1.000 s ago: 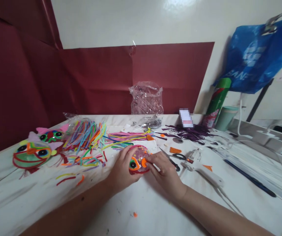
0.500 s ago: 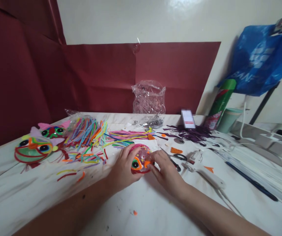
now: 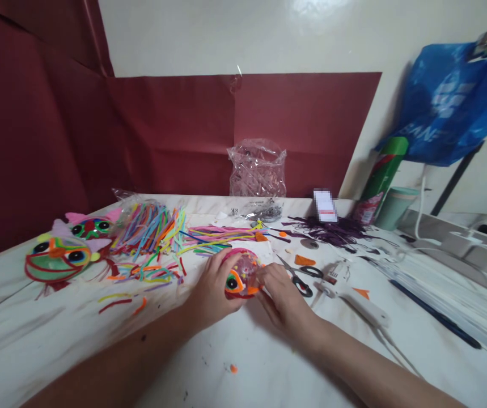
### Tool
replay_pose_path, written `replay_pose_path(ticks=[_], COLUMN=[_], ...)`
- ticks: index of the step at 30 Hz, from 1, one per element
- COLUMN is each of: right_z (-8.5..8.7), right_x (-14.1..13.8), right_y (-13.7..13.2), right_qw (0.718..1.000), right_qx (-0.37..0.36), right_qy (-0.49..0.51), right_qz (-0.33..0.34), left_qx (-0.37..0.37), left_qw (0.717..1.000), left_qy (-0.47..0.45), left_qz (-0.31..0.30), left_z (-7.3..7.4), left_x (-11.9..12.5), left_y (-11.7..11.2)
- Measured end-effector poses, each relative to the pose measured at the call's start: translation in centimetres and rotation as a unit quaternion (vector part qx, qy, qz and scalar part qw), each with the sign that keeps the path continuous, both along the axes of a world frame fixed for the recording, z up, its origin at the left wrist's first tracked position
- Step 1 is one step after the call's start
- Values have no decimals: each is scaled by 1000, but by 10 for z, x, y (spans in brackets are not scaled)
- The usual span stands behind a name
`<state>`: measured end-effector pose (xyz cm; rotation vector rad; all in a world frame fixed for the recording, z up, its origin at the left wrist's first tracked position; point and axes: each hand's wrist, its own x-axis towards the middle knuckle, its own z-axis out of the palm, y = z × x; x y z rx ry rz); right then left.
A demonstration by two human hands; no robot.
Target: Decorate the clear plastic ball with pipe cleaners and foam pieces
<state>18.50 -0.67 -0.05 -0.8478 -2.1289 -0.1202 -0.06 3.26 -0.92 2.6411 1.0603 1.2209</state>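
Observation:
A round, see-through craft ball with a pink-red rim is held low over the table in front of me. It bears a green and black eye ringed with orange, and small coloured bits show on its top. My left hand wraps round its left side, the thumb below and the fingers over the top. At the right side, the bent fingers of my right hand press together against the ball, next to an orange piece on its front. The tips of those fingers are partly hidden. Scissors lie just beyond my right hand.
Two finished-looking animal faces sit at the left. Colourful pipe cleaners lie behind my left hand. A white glue gun, orange felt scraps, purple strands and a dark pen are at the right.
My right hand has shifted slightly, its fingers now folded closer over the ball's right side. More of the scissors shows. My left hand keeps its hold, with the ball turned slightly.

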Motion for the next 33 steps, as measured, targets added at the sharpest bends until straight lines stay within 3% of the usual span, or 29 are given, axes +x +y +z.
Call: replay_pose_path(ticks=[20, 24, 29, 33], right_z=[3, 3, 2, 3], right_x=[-3, -3, -4, -3], right_y=[-3, -3, 0, 5], right_qw=[975, 973, 974, 957], right_qx=[-158, -163, -148, -206], right_qy=[127, 132, 149, 195], right_qz=[-95, -96, -88, -57], left_qx=[26, -23, -32, -41], left_qw=[999, 999, 999, 999], left_qy=[30, 16, -11, -15], left_qz=[-9, -33, -4, -9], left_z=[3, 10, 14, 16], left_x=[2, 1, 5, 8], left_y=[-4, -6, -6, -6])
